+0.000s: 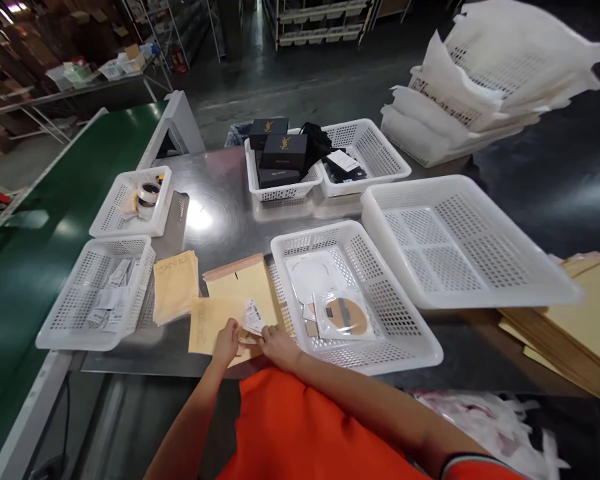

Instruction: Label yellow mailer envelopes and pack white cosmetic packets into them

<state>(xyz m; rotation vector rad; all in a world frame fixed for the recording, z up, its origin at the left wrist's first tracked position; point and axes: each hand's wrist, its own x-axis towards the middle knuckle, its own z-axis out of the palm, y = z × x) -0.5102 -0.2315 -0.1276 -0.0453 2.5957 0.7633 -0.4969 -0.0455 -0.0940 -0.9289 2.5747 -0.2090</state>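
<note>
At the near edge of the metal table, my left hand and my right hand meet over a white printed label. My left fingers are pinched at its lower left side, and my right fingers close on its lower right corner. Part of the label's lower edge is hidden by my fingers. Under it lie a small yellow paper envelope and a larger padded envelope with a brownish flap. Left of these is a pile of small yellow envelopes.
A white basket on the right holds clear-wrapped flat items. Another basket holds printed slips; a smaller one holds tape rolls. Black boxes fill a back basket. A green conveyor runs along the left; large envelopes lie right.
</note>
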